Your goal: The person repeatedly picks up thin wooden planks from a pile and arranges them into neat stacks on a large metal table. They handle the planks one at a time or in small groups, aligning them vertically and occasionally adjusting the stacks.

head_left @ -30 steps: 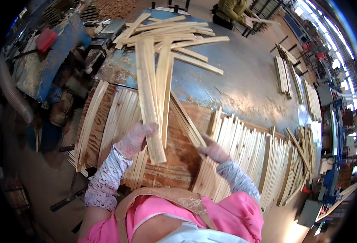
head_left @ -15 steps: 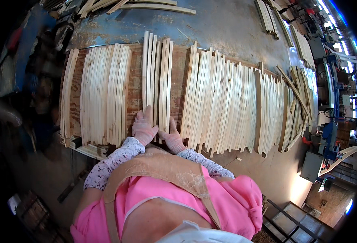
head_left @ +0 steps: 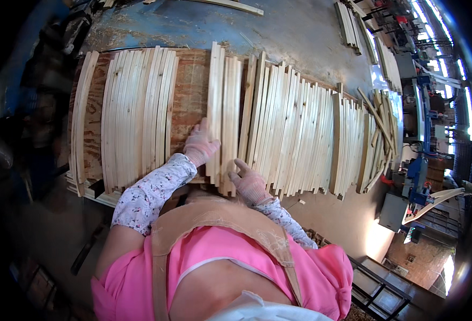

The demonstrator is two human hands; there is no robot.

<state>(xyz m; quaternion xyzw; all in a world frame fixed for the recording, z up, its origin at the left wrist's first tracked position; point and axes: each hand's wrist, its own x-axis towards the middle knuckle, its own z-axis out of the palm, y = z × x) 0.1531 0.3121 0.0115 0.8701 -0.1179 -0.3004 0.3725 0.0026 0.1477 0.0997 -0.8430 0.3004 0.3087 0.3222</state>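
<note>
A small group of pale wooden strips point(head_left: 230, 107) lies lengthwise on a brown wooden board point(head_left: 190, 101) before me. My left hand point(head_left: 200, 145), in a pinkish knit glove, rests against the group's left side, its fingers stretched forward and its thumb apart. At the strips' near ends is my right hand point(head_left: 250, 184), gloved alike, with thumb and forefinger spread. Neither hand is closed round a strip. Just right of the group, a long row of strips point(head_left: 295, 128) lies side by side. Another row of strips point(head_left: 137, 107) lies to the left.
Two separate strips point(head_left: 82, 123) lie at the board's left end. Crossed, loose strips point(head_left: 381, 125) are heaped at the right. Beyond the board is a blue-grey surface point(head_left: 279, 32) with wood shavings. Machinery point(head_left: 422, 139) stands far right.
The small group of strips has shifted right, close against the long row, and is packed tighter. Both hands moved right with it; my right hand now lies at the near ends, fingers spread.
</note>
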